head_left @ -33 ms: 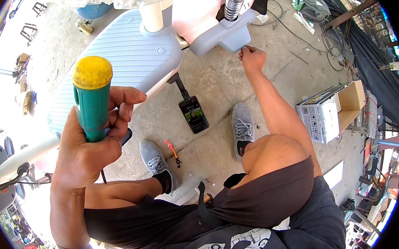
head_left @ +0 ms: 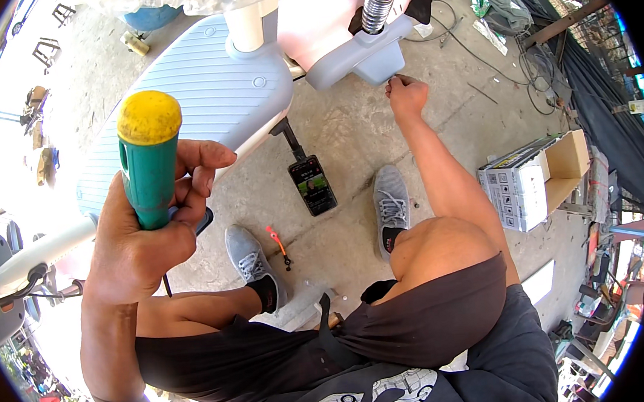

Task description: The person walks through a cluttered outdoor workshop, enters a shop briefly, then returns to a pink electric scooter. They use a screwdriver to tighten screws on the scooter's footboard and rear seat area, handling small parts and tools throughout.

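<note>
My left hand point(head_left: 144, 249) is wrapped round a screwdriver point(head_left: 151, 169) with a green handle and a yellow end cap. Its cap points up, and a thin dark shaft shows below my hand. My right hand point(head_left: 410, 97) has its fingers pinched at the lower edge of a pale blue plastic part point(head_left: 376, 64) of a scooter; what they hold, if anything, is hidden. Next to that part are a metal spring point(head_left: 377, 11) and a pink body panel point(head_left: 319, 20). The scooter's ribbed pale blue footboard point(head_left: 199, 82) stretches beyond my left hand.
A phone point(head_left: 312, 186) on a dark mount is near my feet. An orange-red strap-like item point(head_left: 278, 244) lies beside my left shoe point(head_left: 251, 256). At the right are an open cardboard box point(head_left: 518, 197), loose cables point(head_left: 477, 56) and a dark sheet point(head_left: 610, 118).
</note>
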The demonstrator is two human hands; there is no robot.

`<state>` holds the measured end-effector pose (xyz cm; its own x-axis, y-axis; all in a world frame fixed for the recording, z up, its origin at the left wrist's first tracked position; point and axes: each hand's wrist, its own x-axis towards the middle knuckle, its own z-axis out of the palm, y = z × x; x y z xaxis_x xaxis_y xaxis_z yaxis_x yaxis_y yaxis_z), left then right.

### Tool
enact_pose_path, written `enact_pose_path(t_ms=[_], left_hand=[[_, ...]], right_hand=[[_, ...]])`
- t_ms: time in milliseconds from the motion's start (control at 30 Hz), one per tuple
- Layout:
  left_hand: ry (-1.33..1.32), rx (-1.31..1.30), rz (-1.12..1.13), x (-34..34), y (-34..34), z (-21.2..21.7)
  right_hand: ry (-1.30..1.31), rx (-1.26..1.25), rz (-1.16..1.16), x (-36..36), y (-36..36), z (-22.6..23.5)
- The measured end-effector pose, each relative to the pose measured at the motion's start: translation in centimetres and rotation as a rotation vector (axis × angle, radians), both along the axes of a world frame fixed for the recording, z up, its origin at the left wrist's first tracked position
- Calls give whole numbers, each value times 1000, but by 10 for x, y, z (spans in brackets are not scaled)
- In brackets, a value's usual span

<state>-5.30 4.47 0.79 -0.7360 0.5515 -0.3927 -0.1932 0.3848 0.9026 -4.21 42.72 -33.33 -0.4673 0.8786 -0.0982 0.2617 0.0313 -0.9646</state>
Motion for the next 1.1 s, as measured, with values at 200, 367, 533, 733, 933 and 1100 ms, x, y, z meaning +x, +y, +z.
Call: enact_pose_path(t_ms=[200,367,533,733,933,1100], left_hand=[[-23,62,2,0,-2,1],[-45,35,-12,-1,-5,2],[-97,66,0,0,-7,3],[-94,68,9,0,-10,1],[-81,84,19,3,-9,0],[-81,65,-52,1,-6,1]], right_hand=[[1,98,-29,-2,-1,-17],[-42,173,-79,-4,-18,0],[-9,136,-63,-5,-24,8],[9,71,-61,-7,-24,8],[-17,68,-31,-5,-22,10],[26,11,40,5,-6,-5]])
